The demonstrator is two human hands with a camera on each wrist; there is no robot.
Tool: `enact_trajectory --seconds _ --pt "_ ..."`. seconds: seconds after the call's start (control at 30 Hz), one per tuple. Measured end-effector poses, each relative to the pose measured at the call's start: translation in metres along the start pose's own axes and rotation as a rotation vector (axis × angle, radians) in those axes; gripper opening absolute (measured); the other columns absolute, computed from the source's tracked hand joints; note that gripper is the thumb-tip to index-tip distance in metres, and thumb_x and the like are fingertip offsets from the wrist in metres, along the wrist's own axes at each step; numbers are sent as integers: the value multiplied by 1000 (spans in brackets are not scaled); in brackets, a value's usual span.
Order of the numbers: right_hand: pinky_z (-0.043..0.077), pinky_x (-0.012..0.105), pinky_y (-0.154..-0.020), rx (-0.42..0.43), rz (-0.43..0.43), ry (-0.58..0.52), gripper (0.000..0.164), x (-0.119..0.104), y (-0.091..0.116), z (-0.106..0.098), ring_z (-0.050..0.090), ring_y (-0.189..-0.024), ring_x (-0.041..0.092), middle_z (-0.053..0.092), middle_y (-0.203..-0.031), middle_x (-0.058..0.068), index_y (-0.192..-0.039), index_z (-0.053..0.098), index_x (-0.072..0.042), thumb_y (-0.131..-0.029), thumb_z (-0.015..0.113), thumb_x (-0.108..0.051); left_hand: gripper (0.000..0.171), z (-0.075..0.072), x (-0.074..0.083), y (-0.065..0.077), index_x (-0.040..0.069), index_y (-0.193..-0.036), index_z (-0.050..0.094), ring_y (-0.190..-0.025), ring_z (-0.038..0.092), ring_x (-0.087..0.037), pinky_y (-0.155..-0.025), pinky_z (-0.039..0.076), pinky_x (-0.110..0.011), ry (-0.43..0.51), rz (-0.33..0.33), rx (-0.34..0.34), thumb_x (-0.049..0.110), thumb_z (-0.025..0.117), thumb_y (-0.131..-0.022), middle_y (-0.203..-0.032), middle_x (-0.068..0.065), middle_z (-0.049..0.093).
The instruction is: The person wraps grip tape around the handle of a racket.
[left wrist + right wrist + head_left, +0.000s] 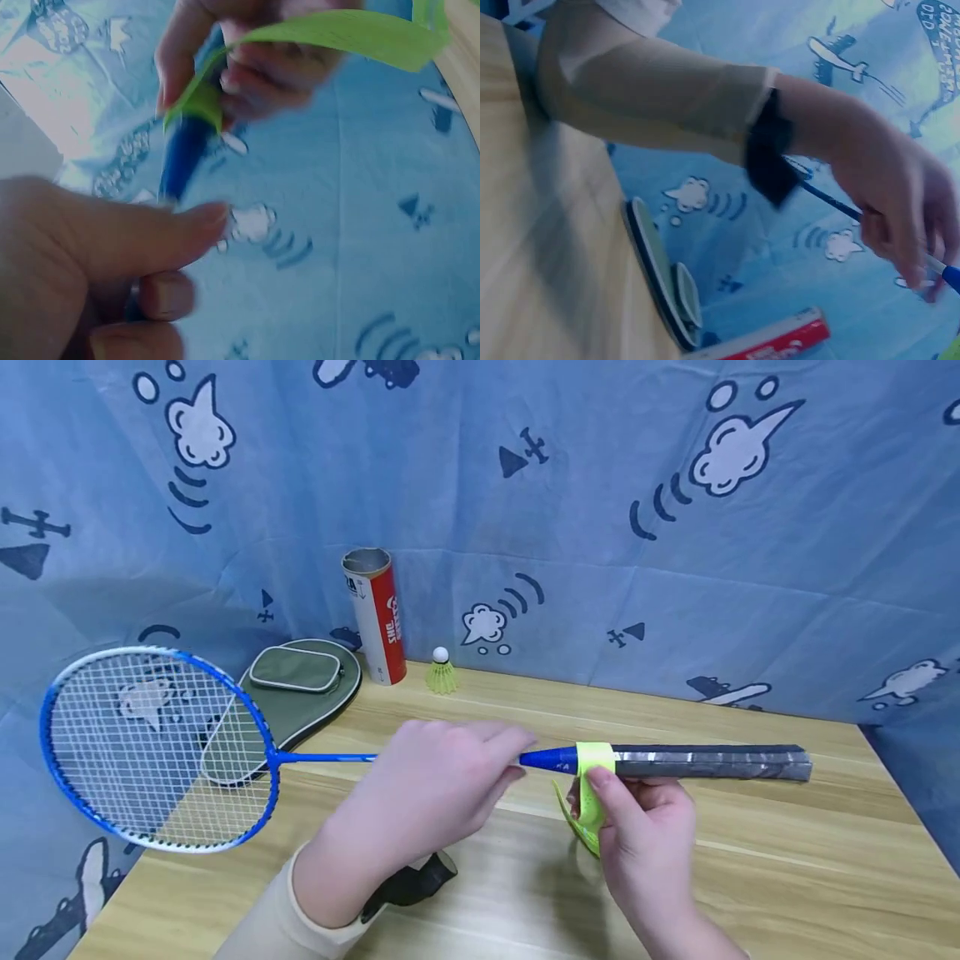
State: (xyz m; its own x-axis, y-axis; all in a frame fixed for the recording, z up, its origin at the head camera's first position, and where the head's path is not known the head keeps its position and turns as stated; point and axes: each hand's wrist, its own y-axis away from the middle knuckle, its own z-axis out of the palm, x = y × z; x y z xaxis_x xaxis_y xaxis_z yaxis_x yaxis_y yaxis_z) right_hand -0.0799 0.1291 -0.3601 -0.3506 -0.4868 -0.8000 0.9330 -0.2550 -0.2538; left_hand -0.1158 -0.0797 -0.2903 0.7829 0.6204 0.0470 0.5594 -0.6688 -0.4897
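Left grip [435, 785], closed round the racket shaft [324, 758], seemingly steadies it; right grip [654, 843] pinches lime strip [596, 762] snug against the handle [712, 763]. Tube [381, 618] stands aside at the desk's [795, 860] far edge.

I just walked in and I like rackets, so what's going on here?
A person is holding a badminton racket over the table. Their left grip is on the thin shaft, and their right grip pinches a yellow strip that goes round the handle, next to the blue cone. Most of the dark handle is uncovered. Farther back are a bag, a tube and a shuttlecock.
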Motion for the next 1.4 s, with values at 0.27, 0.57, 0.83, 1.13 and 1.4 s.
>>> enact_trajectory --seconds 0.27,0.57,0.83,1.13,1.4 --pt "56 30 -51 86 -23 4 7 -25 -12 -1 63 -55 22 69 -77 14 -95 63 9 -100 58 9 8 -2 -34 19 15 -99 78 -71 61 -18 -57 48 -29 -71 -17 432 21 77 -94 -85 1 68" --pt "53 27 -57 -167 -48 151 22 -33 -13 -2 62 -64 18 69 -85 7 -107 61 6 -94 54 22 23 -11 -45 32 10 -97 81 -61 55 -18 -49 45 -29 -73 123 640 21 62 -105 -80 0 69" --pt "53 25 -56 -269 -82 160 49 -41 -18 0 63 -68 12 75 -99 2 -127 67 4 -87 54 29 26 -27 -53 29 9 -97 80 -59 58 -14 -48 45 -25 38 194 595 25 61 -105 -79 1 69" --pt "43 29 -47 -51 -132 93 17 -29 -16 1 57 -54 19 70 -80 10 -98 66 8 -91 59 21 23 -26 -50 26 10 -101 81 -65 67 -18 -54 55 -32 31 199 594 22 62 -105 -84 -4 73" --pt "43 32 -46 -299 -187 0 39 -30 -20 -4 60 -58 20 73 -89 13 -124 61 14 -89 53 28 24 -25 -51 29 8 -98 82 -67 66 -21 -56 55 -35 44 177 633 24 65 -103 -83 -6 73"
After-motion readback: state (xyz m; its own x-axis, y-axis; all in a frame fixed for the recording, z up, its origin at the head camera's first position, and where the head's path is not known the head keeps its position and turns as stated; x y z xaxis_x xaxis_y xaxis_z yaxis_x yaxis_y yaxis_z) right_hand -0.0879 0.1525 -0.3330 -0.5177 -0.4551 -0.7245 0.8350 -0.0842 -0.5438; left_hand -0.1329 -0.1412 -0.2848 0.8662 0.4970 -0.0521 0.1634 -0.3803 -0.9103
